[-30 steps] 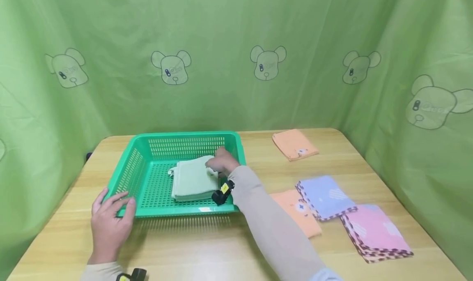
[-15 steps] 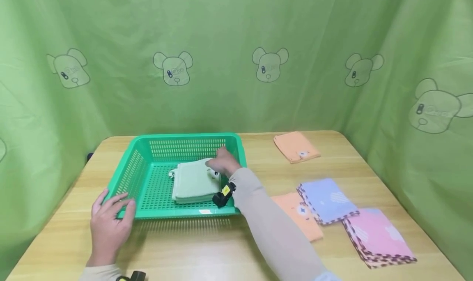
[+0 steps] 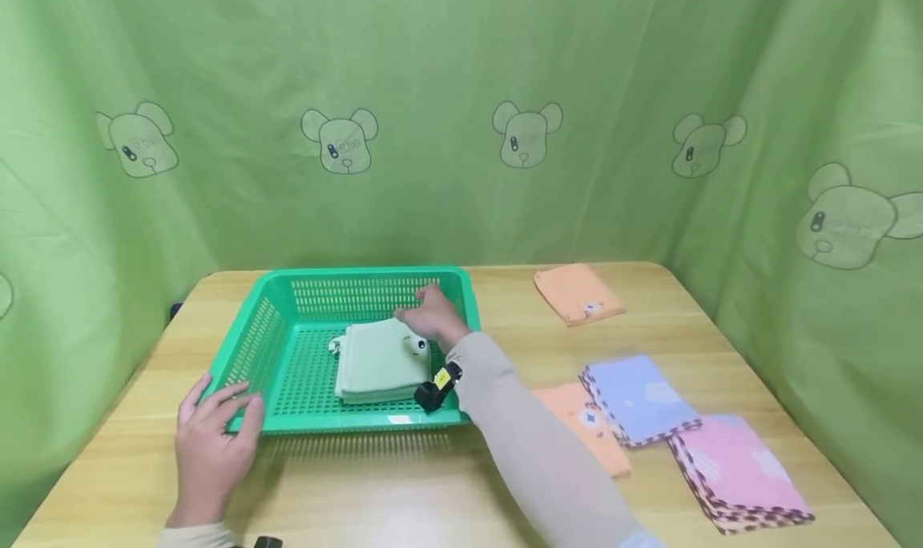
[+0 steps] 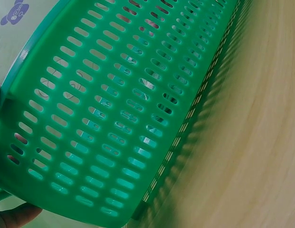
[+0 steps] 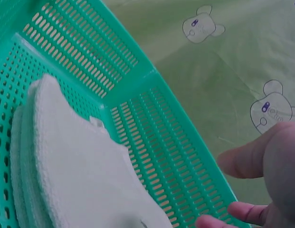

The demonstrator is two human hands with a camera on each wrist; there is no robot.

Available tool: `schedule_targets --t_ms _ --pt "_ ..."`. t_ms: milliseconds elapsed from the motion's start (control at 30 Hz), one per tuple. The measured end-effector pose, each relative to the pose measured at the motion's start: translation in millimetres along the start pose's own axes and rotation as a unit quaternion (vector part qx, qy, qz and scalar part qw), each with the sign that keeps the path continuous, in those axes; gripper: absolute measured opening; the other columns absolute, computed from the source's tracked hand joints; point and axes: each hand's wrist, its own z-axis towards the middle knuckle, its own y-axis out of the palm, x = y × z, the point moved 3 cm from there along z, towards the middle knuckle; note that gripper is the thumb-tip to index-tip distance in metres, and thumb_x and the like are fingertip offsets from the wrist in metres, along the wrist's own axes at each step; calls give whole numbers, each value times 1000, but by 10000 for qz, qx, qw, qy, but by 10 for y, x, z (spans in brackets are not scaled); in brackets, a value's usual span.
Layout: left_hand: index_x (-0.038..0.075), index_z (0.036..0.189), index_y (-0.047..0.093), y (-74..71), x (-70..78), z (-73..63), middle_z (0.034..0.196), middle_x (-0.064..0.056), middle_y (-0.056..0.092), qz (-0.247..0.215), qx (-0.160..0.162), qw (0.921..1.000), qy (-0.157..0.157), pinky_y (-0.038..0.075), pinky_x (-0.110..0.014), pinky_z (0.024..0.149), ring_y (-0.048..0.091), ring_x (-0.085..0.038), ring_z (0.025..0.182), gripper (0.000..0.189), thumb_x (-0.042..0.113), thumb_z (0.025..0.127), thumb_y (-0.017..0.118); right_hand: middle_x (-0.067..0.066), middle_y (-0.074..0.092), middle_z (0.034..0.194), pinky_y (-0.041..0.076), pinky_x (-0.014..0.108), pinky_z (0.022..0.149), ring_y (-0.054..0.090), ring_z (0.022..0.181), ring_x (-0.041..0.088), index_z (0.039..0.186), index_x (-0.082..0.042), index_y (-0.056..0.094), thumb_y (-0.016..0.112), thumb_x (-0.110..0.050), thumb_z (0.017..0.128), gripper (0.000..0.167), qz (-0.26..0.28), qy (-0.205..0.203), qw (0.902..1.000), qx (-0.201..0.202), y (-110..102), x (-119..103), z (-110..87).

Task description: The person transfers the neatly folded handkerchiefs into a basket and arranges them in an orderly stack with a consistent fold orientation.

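Note:
A green plastic basket (image 3: 288,420) with slotted walls stands on the table. Inside it, towards the right, lies a stack of pale green folded towels (image 3: 378,360), a cartoon eye showing near the right edge of the top one. My left hand (image 3: 216,448) holds the basket's front left corner, its fingers and thumb at the rim. Over the right end of the stack is my right hand (image 3: 436,317), reaching across the right wall. In the right wrist view its thumb (image 5: 247,159) and fingers are spread apart with nothing between them, clear of the towels.
Right of the basket lie an orange folded towel (image 3: 577,292) at the back and another orange towel (image 3: 584,428) partly under a blue one (image 3: 642,400). A pink towel stack (image 3: 743,460) is near the right edge. Green curtains (image 3: 433,203) surround the wooden table (image 3: 360,492).
My right hand has let go of the top green towel and risen slightly, uncovering more of its cartoon eye. My left hand stays at the corner. The head view has tilted up slightly.

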Motion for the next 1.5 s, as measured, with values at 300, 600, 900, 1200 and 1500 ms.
schedule_targets --t_ms 300,600,900,1200,1500 --pt "-4 82 72 -11 16 51 100 -23 69 -61 58 10000 -6 22 -52 111 44 -48 123 19 14 84 66 10 58 115 48 40 91 57 105 25 135 -6 43 65 -26 93 51 838 -532 9951 -34 -55 -201 -41" --pt "-3 80 72 -3 34 97 98 -23 70 -89 99 9998 177 24 -50 111 47 -48 120 15 11 81 66 9 59 112 52 37 82 60 96 24 129 -5 47 66 -23 93 45 1015 -1073 9889 170 -256 -294 -118" --pt "-2 81 72 -16 24 96 100 -22 70 -71 16 9999 93 23 -52 111 45 -47 123 15 11 81 67 11 59 110 53 35 83 63 99 28 122 -5 51 62 -14 93 32 1480 -1458 9759 671 -569 -306 -137" --pt "-3 80 72 -30 -7 44 99 -23 70 -11 -26 10000 42 23 -51 111 44 -49 123 15 11 81 67 13 58 113 53 33 85 63 99 25 125 -2 49 61 -11 95 33 1513 -1245 9768 860 -835 -151 -71" --pt "-2 78 72 -8 -25 21 99 -22 70 -65 23 10000 39 23 -50 111 45 -47 123 15 11 81 67 18 54 118 52 37 90 60 106 35 128 3 44 56 -11 96 37 1469 -1263 9760 999 -1189 65 29"
